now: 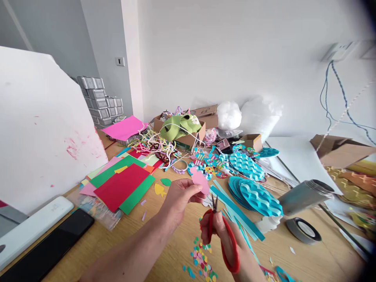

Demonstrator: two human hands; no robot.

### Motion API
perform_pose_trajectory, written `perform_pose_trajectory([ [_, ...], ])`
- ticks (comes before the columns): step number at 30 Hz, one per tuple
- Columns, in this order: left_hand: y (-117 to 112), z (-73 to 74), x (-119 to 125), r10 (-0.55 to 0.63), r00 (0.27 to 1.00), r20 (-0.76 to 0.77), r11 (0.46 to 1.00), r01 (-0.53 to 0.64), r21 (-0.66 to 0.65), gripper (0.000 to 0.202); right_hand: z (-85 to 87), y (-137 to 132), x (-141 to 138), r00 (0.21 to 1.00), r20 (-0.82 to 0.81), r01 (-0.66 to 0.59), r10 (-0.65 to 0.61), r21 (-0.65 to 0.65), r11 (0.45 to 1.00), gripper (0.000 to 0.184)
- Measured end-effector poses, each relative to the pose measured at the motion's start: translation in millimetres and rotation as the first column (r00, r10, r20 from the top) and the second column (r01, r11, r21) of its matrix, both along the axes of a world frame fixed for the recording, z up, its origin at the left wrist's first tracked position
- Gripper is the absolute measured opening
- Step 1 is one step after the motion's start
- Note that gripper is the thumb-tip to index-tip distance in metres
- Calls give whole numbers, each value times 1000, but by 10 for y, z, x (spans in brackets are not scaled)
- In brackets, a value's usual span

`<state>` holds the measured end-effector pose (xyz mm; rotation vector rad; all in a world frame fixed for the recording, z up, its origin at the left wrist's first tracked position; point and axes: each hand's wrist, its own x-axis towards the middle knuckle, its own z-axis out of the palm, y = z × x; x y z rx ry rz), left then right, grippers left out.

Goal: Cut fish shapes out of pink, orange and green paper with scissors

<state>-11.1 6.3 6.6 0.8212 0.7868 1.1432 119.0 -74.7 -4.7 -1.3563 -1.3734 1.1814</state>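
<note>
A pink paper cutout (200,181), rounded with a small tail-like end, is pinched between the thumb and fingers of my left hand (183,196). My right hand (223,231) has its fingers through the handles of red scissors (230,246). The scissor blades point up and stand slightly apart, just below the pink cutout. Nearby on the table lie a yellow fish-shaped paper (160,190) and a green paper oval (166,181). Below my hands are scattered small coloured paper dots (202,256).
Left are stacked coloured sheets (123,188), a black phone (49,246) and a white case (35,231). Right are wavy blue discs (260,196), blue paper strips (237,213), a metal bottle (305,196) and a tape roll (304,230). Behind stands a craft-filled cardboard box (190,139).
</note>
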Motion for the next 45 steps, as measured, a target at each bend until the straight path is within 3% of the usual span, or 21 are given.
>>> perform_pose_trajectory([
  [5, -24, 4, 36, 9, 1000, 2, 999, -9, -50, 25, -38, 29, -3, 997, 45, -62, 67, -89, 994, 59],
  [22, -56, -30, 73, -155, 986, -67, 987, 153, -42, 28, -146, 60, 87, 999, 50, -2, 7, -88, 996, 58],
  [25, -54, -19, 65, -142, 987, -75, 990, 140, -33, 26, -151, 47, 99, 998, 54, -12, 16, -67, 998, 55],
  [31, -47, 21, 38, -74, 997, -19, 996, 74, -45, 20, -52, 34, 68, 997, 51, -48, 51, -59, 997, 55],
  [39, -53, 84, -10, -104, 994, 33, 992, 106, -65, 24, 151, 129, 110, 969, 163, -176, 186, -74, 982, 53],
  [45, -79, 72, 26, -118, 993, 22, 992, 119, -51, 23, 102, 105, 83, 983, 148, -105, 111, -47, 993, 54],
])
